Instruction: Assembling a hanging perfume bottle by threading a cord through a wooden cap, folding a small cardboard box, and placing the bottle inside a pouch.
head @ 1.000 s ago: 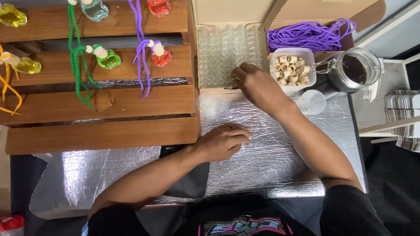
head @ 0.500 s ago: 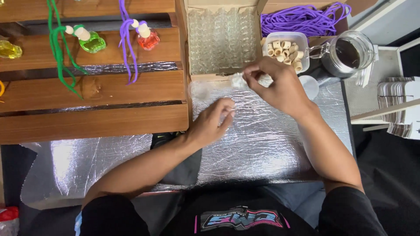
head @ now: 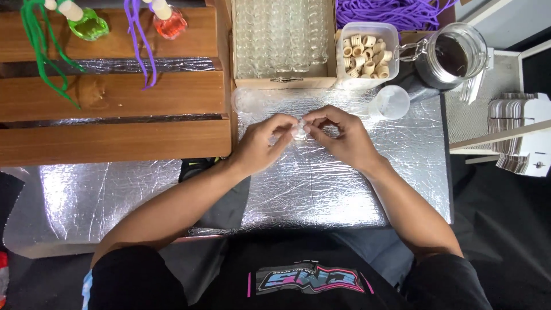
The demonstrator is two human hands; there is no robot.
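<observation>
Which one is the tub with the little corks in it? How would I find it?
Start at the cardboard box of glass bottles at the top of the foil mat. The tub sits right beside it, before the glass jar. It is the only clear plastic tub, filled with tan corks.

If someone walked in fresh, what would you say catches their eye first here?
Both hands meet mid-table over the silver foil sheet, left hand and right hand pinching a small clear vial between their fingertips. Behind them sit a box of clear glass vials and a tub of small corks.
</observation>
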